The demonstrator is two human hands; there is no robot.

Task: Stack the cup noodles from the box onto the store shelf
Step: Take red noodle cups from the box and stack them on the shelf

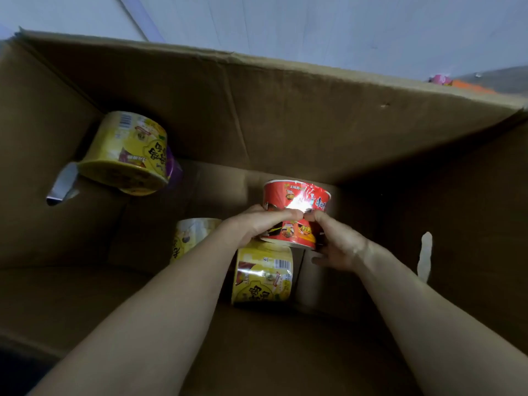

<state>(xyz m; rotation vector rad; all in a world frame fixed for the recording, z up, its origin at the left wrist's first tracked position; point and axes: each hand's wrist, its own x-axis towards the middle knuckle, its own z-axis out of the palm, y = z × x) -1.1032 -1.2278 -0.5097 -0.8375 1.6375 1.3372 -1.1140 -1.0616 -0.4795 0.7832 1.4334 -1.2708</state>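
Centre frame: left hand (255, 224) and right hand (338, 243) curl round red film-wrapped paper noodle cup (295, 201) in brown cardboard box (285, 124). Likely light, slick film, crushable walls (grip near rims).

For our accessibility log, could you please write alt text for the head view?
The left hand and right hand grip a red noodle cup inside a cardboard box. Three yellow cups lie elsewhere in it.
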